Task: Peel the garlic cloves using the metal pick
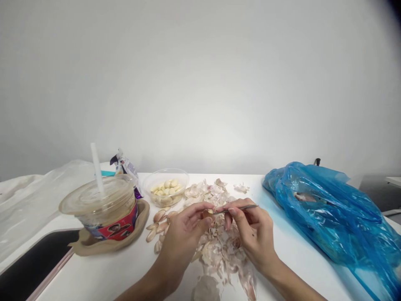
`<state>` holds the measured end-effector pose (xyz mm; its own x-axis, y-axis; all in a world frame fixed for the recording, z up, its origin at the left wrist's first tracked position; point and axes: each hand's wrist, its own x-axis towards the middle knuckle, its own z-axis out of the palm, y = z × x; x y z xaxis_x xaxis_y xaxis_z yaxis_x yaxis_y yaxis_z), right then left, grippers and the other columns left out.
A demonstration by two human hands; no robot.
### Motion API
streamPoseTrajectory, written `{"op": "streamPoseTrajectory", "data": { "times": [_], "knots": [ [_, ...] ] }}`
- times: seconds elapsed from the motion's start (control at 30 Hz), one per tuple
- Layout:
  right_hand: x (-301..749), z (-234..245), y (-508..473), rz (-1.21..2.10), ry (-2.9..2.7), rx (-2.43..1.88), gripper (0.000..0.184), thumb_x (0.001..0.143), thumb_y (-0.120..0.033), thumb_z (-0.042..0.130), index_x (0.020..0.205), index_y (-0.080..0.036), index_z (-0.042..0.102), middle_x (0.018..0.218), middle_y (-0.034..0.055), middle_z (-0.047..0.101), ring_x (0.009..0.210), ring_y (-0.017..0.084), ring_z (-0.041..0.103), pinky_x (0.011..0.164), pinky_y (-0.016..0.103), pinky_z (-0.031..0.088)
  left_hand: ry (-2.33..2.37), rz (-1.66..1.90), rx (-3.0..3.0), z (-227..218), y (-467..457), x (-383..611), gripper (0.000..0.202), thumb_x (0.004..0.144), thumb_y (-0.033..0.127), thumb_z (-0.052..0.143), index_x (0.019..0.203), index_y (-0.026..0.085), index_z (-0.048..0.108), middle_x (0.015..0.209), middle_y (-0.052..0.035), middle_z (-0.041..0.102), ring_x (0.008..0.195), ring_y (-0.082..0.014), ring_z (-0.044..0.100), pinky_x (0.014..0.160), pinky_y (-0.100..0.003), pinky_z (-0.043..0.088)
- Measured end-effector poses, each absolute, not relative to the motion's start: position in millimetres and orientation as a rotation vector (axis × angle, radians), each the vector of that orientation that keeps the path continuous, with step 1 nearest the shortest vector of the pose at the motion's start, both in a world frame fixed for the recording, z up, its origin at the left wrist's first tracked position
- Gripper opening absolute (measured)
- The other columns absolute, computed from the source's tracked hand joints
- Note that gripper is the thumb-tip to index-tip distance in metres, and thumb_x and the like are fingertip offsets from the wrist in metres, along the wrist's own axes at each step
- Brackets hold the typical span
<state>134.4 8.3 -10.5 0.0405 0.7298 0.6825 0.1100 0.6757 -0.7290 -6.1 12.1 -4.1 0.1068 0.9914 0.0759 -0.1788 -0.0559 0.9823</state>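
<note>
1. Currently seeing what looks like a garlic clove [210, 212], mostly hidden, raised off the worktop [297, 259] and set between the two hands.
2. Pinched in the nearly closed left hand [189, 232], at its tip, so nearer to that hand. Cannot make out the clove's own long axis.
3. Gripped in the right hand [254, 232], also closed in a pinch, like a pen: holding a thin metal tool [250, 206].
4. Lying crosswise, left to right, as to the tool's long axis, with its right end slightly higher and its left end aimed at the clove's right side. Hinging, judging by this, on that meeting point; cannot tell whether touching.
5. Held just above loose garlic skins [216, 253].
6. Leftward, near unpeeled cloves [161, 228], with a clear bowl [185, 190] of peeled cloves [166, 188] beyond.
7. Farther out, flanked by a lidded cup [108, 209] on the left and a blue bag [332, 209] on the right.
</note>
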Motion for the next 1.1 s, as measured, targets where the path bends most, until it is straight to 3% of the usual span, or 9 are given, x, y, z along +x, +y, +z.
{"op": "streamPoseTrajectory", "data": {
  "times": [0.2, 0.43, 0.8, 1.1],
  "knots": [
    [135.6, -8.4, 6.5, 0.548, -1.502, -0.759, 0.015, 0.086, -0.018, 0.048, 0.081, -0.017, 0.063, 0.058, 0.0005, 0.058, 0.051, 0.012, 0.055, 0.049, 0.023, 0.045, 0.947, 1.315, 1.166, -7.0, 16.7, -12.5, 0.022, 0.07, 0.027, 0.064, 0.09, 0.02, 0.063, 0.096, -0.0069, 0.069, 0.097, -0.0222, 0.058, 0.08, -0.028, 0.045],
    [135.1, -6.0, 9.3, 0.623, -1.457, -0.733, 0.015, 0.087, -0.022, 0.048, 0.085, -0.017, 0.061, 0.084, 0.0066, 0.064, 0.063, 0.015, 0.062, 0.06, 0.028, 0.051, 0.837, 1.246, 1.027, -3.7, 13.0, -9.7, 0.026, 0.071, 0.026, 0.064, 0.096, 0.019, 0.063, 0.099, -0.008, 0.069, 0.1, -0.0214, 0.058, 0.091, -0.032, 0.041],
    [133.9, -8.3, 9.1, 0.657, -1.454, -0.749, 0.016, 0.087, -0.022, 0.047, 0.085, -0.016, 0.061, 0.083, 0.0066, 0.064, 0.069, 0.016, 0.061, 0.058, 0.027, 0.05, 0.763, 1.234, 0.858, 3.7, 12.2, -7.7, 0.023, 0.074, 0.024, 0.06, 0.096, 0.019, 0.063, 0.093, -0.0043, 0.07, 0.094, -0.0168, 0.061, 0.083, -0.024, 0.047],
    [132.8, -10.5, 6.9, 0.632, -1.522, -0.69, 0.013, 0.086, -0.019, 0.049, 0.086, -0.017, 0.062, 0.085, 0.007, 0.065, 0.069, 0.017, 0.063, 0.06, 0.029, 0.053, 0.768, 1.212, 0.843, 2.2, 11.4, -7.8, 0.025, 0.074, 0.024, 0.061, 0.098, 0.017, 0.061, 0.092, -0.0059, 0.07, 0.091, -0.0187, 0.062, 0.084, -0.028, 0.046]
  ]
}}
